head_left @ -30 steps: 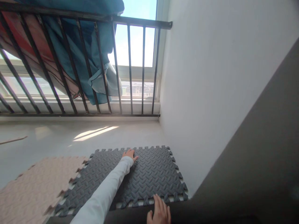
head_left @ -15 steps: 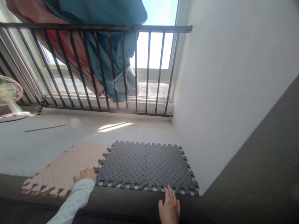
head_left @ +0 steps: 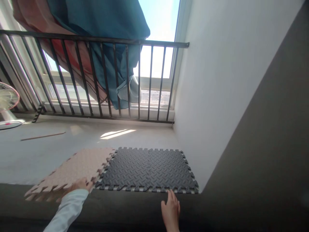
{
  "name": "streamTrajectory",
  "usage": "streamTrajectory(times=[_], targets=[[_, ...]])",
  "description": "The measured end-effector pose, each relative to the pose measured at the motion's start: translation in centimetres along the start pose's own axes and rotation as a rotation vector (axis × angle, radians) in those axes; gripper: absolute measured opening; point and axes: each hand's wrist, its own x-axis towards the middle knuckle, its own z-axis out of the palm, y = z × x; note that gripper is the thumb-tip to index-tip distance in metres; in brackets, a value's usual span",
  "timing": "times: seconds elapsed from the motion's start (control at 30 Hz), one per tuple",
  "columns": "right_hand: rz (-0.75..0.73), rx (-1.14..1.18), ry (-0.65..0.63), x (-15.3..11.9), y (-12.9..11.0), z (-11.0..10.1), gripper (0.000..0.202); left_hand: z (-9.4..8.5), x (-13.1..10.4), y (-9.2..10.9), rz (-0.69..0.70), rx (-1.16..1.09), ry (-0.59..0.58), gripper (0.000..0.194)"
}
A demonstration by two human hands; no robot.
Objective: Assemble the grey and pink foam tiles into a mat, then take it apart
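My left hand is at the near right corner of a pink foam puzzle mat, its fingers bent around the edge. Along the front, the pink mat's toothed edge looks doubled and a little blurred; I cannot tell if a second pink mat lies under it. To its right, two dark grey foam mats with raised tread lie joined side by side. My right hand is at their front edge, fingers stretched out, fingertips touching the teeth and nothing held. A narrow gap separates pink from grey at the back.
The mats lie on a pale ledge with a dark front face. A thin stick lies at the left, near a fan. Behind runs a black railing before a window, with a blue and pink curtain. A white wall borders the right.
My left hand has moved slightly left and down at the pink mat's corner, and the mat's front edge has shifted. My right hand stays at the grey mat's edge. The view has tilted slightly.
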Motion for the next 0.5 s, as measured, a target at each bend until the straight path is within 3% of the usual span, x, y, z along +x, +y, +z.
streamTrajectory(times=[0.17,0.3,0.4,0.5], targets=[[-0.005,0.045,0.02,-0.3,0.2,0.0,0.048,-6.0,-1.8,6.5,-0.029,-0.357,0.237,0.03],[0.017,0.068,0.065,-0.4,0.7,0.1,0.046,-8.8,-4.8,14.7,0.127,-0.494,0.205,0.033],[0.032,0.091,0.108,-0.4,1.4,0.1,0.044,-7.9,-8.6,21.3,0.421,-0.452,0.015,0.035],[0.049,0.141,0.144,-0.2,2.2,-0.1,0.042,-4.9,-11.9,25.6,0.723,-0.395,-0.2,0.039]])
